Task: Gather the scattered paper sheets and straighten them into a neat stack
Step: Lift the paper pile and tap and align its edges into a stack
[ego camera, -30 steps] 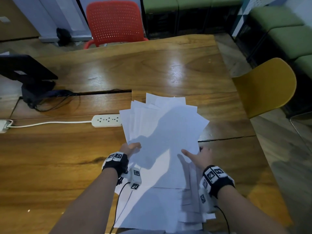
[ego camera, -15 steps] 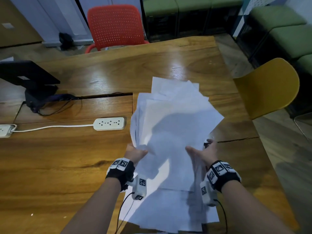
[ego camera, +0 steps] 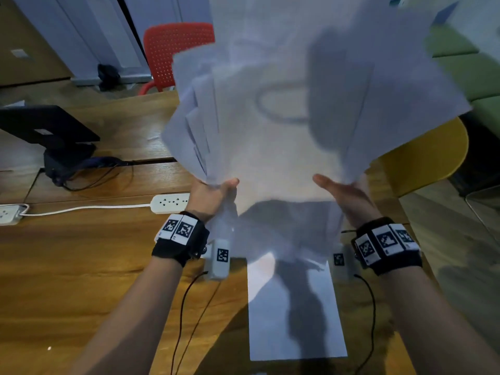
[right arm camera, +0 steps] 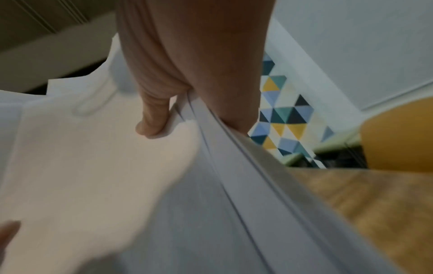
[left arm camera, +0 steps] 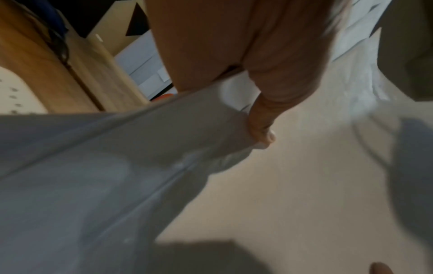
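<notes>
Thin white sheets (ego camera: 284, 125), fanned and uneven, held upright above table (ego camera: 81, 280); one flat sheet (ego camera: 295, 315) lying on the glossy wood below. Left hand (ego camera: 211, 196) pinching lower left edge, thumb (left arm camera: 262, 128) curled over paper. Right hand (ego camera: 343, 196) gripping lower right edge, thumb (right arm camera: 152, 118) on front. Beyond: white power strip (ego camera: 170, 203), red perforated chair (ego camera: 173, 52), smooth yellow chair (ego camera: 427, 155).

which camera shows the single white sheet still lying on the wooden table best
The head view: the single flat white sheet lies whole below the lifted bundle. Neither wrist view clearly shows it; raised paper fills both.
</notes>
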{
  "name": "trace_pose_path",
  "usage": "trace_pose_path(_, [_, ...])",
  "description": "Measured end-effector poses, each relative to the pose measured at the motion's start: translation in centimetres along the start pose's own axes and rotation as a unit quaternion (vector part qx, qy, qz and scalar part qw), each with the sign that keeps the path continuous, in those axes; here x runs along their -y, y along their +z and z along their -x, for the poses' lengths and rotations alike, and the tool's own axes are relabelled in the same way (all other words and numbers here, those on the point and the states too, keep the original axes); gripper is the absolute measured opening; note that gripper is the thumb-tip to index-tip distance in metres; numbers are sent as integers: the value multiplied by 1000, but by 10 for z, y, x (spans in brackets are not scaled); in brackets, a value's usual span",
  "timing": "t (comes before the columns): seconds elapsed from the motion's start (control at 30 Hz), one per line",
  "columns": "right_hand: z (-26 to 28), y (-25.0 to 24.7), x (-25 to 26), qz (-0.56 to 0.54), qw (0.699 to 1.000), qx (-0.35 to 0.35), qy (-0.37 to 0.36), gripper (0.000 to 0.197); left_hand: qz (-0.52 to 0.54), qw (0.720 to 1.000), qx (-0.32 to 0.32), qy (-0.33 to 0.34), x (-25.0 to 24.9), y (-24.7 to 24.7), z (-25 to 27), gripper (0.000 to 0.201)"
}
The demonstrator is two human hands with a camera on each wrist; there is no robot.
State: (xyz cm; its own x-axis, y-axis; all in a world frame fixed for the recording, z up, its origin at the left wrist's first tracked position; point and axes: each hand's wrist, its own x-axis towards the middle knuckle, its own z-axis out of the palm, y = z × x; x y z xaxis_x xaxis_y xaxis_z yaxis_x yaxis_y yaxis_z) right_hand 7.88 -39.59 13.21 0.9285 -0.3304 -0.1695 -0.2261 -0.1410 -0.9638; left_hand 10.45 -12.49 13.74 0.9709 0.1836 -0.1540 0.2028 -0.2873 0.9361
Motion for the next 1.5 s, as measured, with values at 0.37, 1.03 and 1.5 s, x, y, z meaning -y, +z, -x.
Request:
trace_pose_path(0.37, [13, -3, 5, -3, 997, 77, -29, 44, -74, 987, 113, -85, -12, -10, 16, 67])
trace_pose_path(1.03, [-3, -4, 30, -22, 998, 15, -48, 55, -141, 988, 50, -47, -26, -22, -8, 53])
trace_pose_path(1.5, [-7, -27, 32, 9, 995, 82, -61, 54, 23, 997, 79, 5, -38, -30, -24, 57])
